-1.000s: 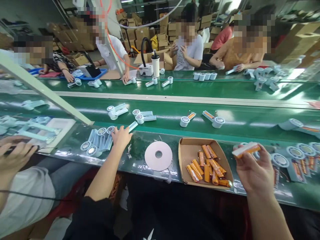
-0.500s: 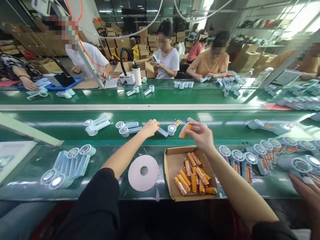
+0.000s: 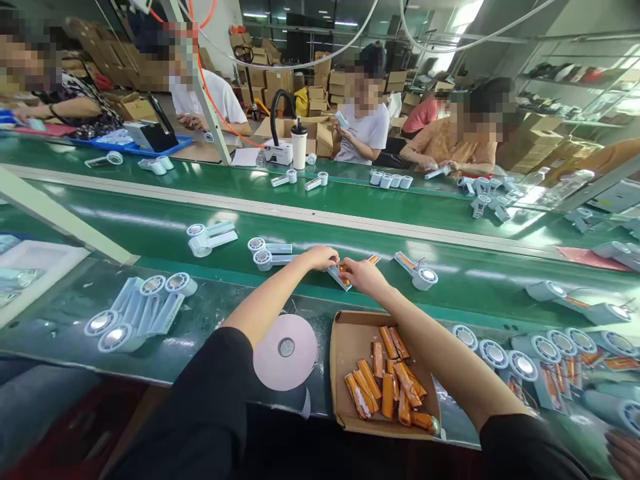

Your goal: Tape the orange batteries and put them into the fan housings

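My left hand (image 3: 324,257) is closed on a pale blue handheld fan on the green belt; its fingers hide the fan's round head. The fan's open handle (image 3: 345,285) points toward me. My right hand (image 3: 364,273) pinches an orange battery pack (image 3: 343,272) at that handle, right beside my left fingers. How deep the pack sits in the handle is hidden. A cardboard tray (image 3: 345,420) below my right forearm holds several orange battery packs (image 3: 387,395). Left of the tray lies a roll of pale pink tape (image 3: 273,363).
More fans stand on the belt, some left (image 3: 263,259) and one right (image 3: 425,277) with its battery showing. Several fans (image 3: 493,353) crowd the right bench, others (image 3: 117,337) the left. A slanted metal post (image 3: 75,220) crosses at left. People work across the line.
My right hand has carried the battery pack left to the fan at my left hand. The head view has turned and tilted, shifting the whole scene.
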{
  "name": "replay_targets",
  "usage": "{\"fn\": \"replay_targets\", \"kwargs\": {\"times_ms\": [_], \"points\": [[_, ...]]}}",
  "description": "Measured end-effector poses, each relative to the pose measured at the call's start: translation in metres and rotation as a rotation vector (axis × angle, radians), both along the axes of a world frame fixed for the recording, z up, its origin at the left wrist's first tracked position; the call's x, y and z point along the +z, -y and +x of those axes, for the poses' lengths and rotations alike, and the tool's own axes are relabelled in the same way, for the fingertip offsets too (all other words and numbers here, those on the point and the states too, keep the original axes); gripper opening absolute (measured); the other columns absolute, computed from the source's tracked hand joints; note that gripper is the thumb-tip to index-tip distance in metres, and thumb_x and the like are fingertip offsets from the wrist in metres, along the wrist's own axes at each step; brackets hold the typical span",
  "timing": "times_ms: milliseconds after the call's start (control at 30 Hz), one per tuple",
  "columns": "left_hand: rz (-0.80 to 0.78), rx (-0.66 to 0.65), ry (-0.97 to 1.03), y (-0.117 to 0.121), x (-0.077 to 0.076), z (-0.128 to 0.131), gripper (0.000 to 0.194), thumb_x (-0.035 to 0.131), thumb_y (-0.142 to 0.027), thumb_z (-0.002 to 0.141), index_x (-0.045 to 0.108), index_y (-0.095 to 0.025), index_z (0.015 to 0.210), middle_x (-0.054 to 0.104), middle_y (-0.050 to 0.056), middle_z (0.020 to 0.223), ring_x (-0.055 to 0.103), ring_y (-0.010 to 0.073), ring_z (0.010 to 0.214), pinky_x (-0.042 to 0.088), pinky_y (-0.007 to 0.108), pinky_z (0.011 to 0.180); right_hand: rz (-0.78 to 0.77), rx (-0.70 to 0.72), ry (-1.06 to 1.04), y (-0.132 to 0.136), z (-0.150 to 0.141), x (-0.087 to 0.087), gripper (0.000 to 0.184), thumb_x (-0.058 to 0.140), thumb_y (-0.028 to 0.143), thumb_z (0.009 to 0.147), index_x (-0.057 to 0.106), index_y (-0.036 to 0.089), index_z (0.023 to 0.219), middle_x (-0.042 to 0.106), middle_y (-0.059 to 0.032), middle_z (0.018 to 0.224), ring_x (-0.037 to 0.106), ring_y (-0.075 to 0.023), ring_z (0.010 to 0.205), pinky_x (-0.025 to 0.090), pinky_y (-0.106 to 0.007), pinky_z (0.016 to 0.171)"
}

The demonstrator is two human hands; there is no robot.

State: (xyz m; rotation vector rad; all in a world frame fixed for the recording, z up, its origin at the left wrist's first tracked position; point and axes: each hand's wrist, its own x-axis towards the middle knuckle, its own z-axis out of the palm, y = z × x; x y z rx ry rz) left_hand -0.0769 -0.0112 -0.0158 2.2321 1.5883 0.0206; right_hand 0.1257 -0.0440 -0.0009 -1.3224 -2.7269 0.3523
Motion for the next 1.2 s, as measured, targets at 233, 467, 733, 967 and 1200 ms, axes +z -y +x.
{"fn": "replay_targets", "kwargs": {"times_ms": [233, 467, 733, 967, 1200], "points": [[0.058, 0.174, 0.009, 0.002, -0.001, 0.024, 0.036, 0.068, -0.042, 0.103, 0.067, -0.018, 0.131, 0.069, 0.010, 0.131, 0.070, 0.0241, 0.112, 0.062, 0.047, 0.097, -0.059, -0.040, 0.261, 0.011, -0.022, 0.013, 0.036, 0.067, 0.043, 0.106, 0.069, 0.017, 0.131, 0.074, -0.0099, 0.126, 0.074, -0.0246, 0.109, 0.062, -0.049, 0.097], [0.211, 0.178, 0.110, 0.018, 0.023, 0.044, 0.026, 0.062, -0.033, 0.104, 0.070, -0.019, 0.125, 0.075, 0.010, 0.117, 0.072, 0.0239, 0.108, 0.060, 0.043, 0.098, -0.074, -0.049, 0.219, 0.020, -0.023, 0.044, 0.038, 0.072, 0.045, 0.101, 0.074, 0.016, 0.125, 0.078, -0.0214, 0.123, 0.076, -0.0362, 0.114, 0.060, -0.047, 0.093], [0.339, -0.054, 0.184, 0.215, -0.025, -0.053, 0.046, 0.067, -0.059, 0.094, 0.077, -0.025, 0.124, 0.078, 0.010, 0.128, 0.067, 0.0337, 0.129, 0.050, 0.050, 0.117, -0.131, 0.008, -0.426, 0.173, 0.108, -0.009, 0.048, 0.052, 0.040, 0.112, 0.070, 0.018, 0.073, 0.070, -0.0013, 0.063, 0.061, -0.0130, 0.056, 0.045, -0.024, 0.060], [0.158, -0.083, -0.119, 0.309, -0.038, -0.088, 0.077, 0.079, -0.049, 0.085, 0.057, -0.029, 0.157, 0.053, 0.009, 0.166, 0.043, 0.0390, 0.157, 0.050, 0.055, 0.119, -0.133, 0.087, -0.652, 0.249, 0.101, -0.032, 0.042, 0.051, 0.040, 0.111, 0.074, 0.021, 0.082, 0.072, -0.0043, 0.070, 0.065, -0.0162, 0.063, 0.046, -0.027, 0.061], [0.490, -0.017, 0.044, 0.319, 0.002, -0.062, 0.065, 0.078, -0.042, 0.090, 0.059, -0.022, 0.148, 0.068, 0.016, 0.141, 0.055, 0.0390, 0.142, 0.055, 0.055, 0.113, -0.483, -0.082, -0.678, 0.255, 0.040, -0.023, 0.045, 0.074, 0.043, 0.098, 0.068, 0.019, 0.136, 0.074, -0.0003, 0.075, 0.065, -0.0162, 0.061, 0.050, -0.027, 0.063]]}}
